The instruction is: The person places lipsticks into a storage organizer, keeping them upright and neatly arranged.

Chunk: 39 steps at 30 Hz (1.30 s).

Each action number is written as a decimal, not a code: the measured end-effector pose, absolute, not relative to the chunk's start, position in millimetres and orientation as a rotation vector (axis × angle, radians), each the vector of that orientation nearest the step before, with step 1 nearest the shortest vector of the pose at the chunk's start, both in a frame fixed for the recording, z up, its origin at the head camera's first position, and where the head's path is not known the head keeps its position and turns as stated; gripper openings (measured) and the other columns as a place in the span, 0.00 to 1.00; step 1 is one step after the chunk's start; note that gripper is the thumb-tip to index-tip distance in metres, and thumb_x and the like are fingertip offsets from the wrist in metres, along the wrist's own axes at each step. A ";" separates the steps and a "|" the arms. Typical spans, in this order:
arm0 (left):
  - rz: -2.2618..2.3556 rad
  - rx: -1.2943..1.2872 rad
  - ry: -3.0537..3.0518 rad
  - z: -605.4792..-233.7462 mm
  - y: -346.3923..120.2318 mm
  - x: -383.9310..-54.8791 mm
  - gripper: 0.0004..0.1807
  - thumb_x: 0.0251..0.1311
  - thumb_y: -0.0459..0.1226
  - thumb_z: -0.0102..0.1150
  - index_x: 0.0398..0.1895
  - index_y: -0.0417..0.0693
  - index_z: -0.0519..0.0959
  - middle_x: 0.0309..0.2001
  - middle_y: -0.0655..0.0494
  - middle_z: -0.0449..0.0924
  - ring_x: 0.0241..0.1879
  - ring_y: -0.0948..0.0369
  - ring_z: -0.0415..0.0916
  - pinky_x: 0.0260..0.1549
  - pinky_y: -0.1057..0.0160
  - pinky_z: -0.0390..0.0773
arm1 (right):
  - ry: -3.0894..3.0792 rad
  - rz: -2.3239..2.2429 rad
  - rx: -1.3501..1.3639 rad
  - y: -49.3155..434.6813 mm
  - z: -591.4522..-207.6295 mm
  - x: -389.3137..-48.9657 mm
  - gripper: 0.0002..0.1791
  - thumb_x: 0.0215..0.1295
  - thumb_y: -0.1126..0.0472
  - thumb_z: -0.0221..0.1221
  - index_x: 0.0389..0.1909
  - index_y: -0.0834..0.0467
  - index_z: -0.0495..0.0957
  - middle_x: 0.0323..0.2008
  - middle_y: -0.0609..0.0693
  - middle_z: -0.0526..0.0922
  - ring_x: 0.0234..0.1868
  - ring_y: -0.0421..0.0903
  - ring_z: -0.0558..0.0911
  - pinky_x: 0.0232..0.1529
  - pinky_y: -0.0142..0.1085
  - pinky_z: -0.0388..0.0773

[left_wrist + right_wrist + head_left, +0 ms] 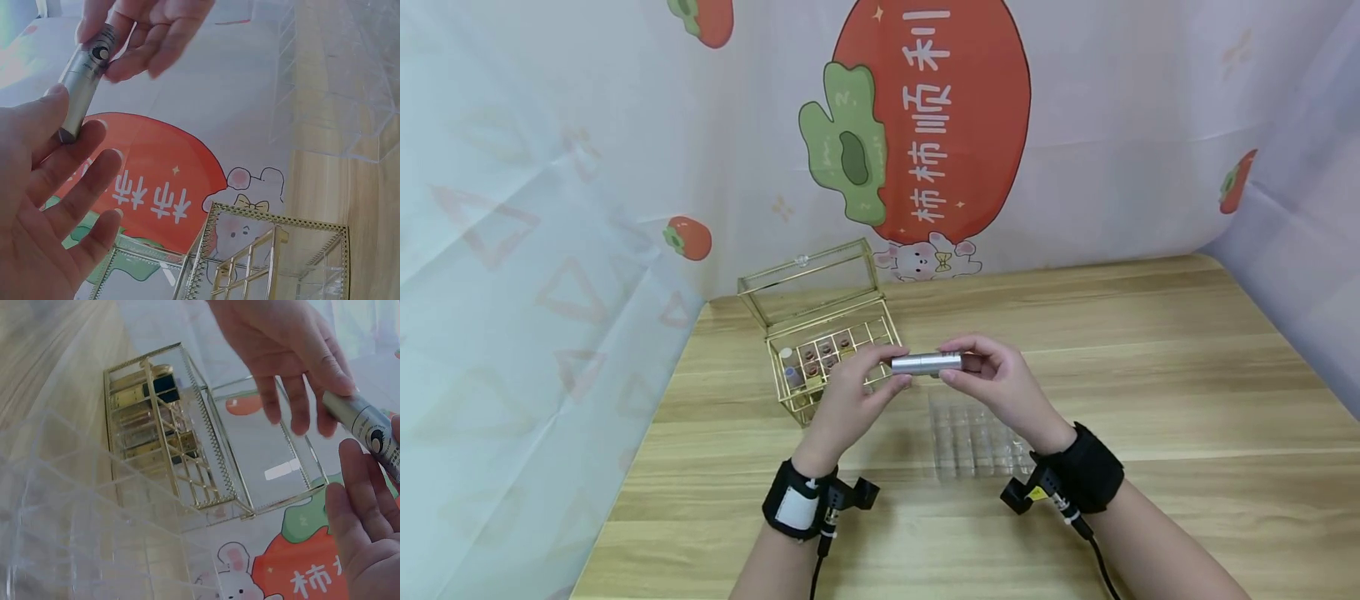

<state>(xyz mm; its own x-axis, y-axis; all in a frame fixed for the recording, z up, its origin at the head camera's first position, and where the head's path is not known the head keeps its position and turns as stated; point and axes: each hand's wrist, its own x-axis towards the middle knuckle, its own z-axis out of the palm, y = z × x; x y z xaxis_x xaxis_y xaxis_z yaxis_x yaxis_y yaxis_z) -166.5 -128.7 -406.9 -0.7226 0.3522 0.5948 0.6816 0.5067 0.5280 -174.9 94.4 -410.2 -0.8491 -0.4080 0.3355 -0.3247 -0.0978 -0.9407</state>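
Note:
Held level above the table is a silver lipstick tube [927,363], with a seam around it and a round black-and-white print. My left hand [850,396] pinches one end between thumb and index finger; its other fingers spread loosely in the left wrist view. At the opposite end, my right hand [369,550] grips the printed part with thumb and fingers, hiding that tip. Behind the left hand stands a gold-framed glass box [781,385], its lid [808,279] raised. Several lipsticks [134,419] occupy the box's gold grid [165,434].
A clear plastic organizer [958,454] with many compartments lies on the wooden table [1187,375], below and partly behind the right hand. A white cloth [1112,192] printed with persimmons rises at the table's back and sides. Cables trail from both wrist cameras.

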 end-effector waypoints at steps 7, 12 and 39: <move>-1.102 -0.846 -2.249 -398.2 -132.4 -169.8 0.14 0.55 0.34 0.65 0.45 0.39 0.81 0.41 0.48 0.84 0.43 0.60 0.76 0.45 0.53 0.79 | 2.213 -2.030 -0.876 92.0 -412.7 -176.2 0.17 0.62 0.68 0.61 0.51 0.66 0.75 0.36 0.62 0.78 0.33 0.49 0.81 0.36 0.32 0.84; -1.060 -0.795 -2.202 -388.9 -139.0 -170.8 0.16 0.54 0.33 0.66 0.46 0.37 0.81 0.39 0.46 0.83 0.40 0.59 0.76 0.40 0.51 0.79 | 2.284 -1.983 -0.865 93.5 -413.5 -176.7 0.20 0.63 0.67 0.60 0.56 0.65 0.72 0.35 0.62 0.79 0.32 0.47 0.82 0.35 0.33 0.83; -0.733 -0.361 -2.302 -408.3 -189.8 -179.7 0.16 0.48 0.29 0.67 0.43 0.34 0.81 0.39 0.41 0.83 0.37 0.49 0.76 0.35 0.50 0.76 | 2.493 -1.512 -0.775 117.5 -429.3 -177.0 0.12 0.65 0.61 0.58 0.49 0.57 0.78 0.32 0.57 0.83 0.31 0.43 0.79 0.31 0.39 0.77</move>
